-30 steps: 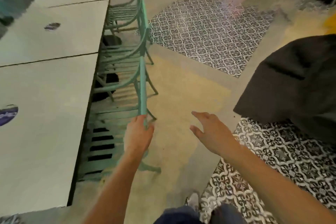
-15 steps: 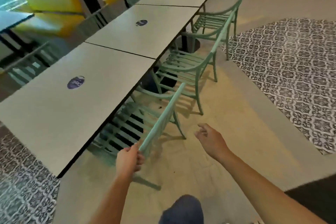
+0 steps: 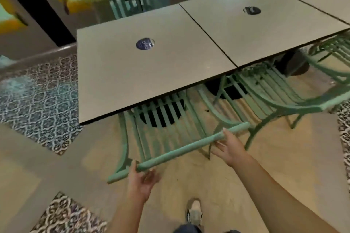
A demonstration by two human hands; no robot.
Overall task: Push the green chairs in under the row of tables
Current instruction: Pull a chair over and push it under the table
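Pushing: nearest green slatted metal chair (image 3: 166, 134), lower centre of the frame, seat partly under the near edge of the grey square table top (image 3: 151, 73), top rail of the backrest (image 3: 189, 147) crossing the frame on a slant.
Gripping, left hand (image 3: 142, 179): thumb lying over the lower left end of the rail, fingers bending up beneath it, closing round the rail.
Touching, right hand (image 3: 230, 147): fingers fairly straight and spread, lying against the underside and near side of the rail toward its upper right end, thumb over the top; pressing more than clasping.
Waiting: second green chair (image 3: 274, 96), centre right, seat part way under the next grey table top (image 3: 265, 30); third green chair (image 3: 333, 58) at the right edge, blurred, only partly showing.
Judging progress: first chair likely in its closing push; the others probably not yet seated.
Risking: uneven push turning the chair askew, the rail already slanted; legs possibly catching the dark round table base (image 3: 162, 111) beneath; right end possibly knocking the neighbouring chair standing just beside; feet possibly snagging on the edge of the patterned floor tiles (image 3: 37, 100) at left.
Reading: round dark blue sticker (image 3: 144, 44) mid table, pale script on it too blurred to make out; similar dark sticker (image 3: 251, 10) on the next top, also unreadable.
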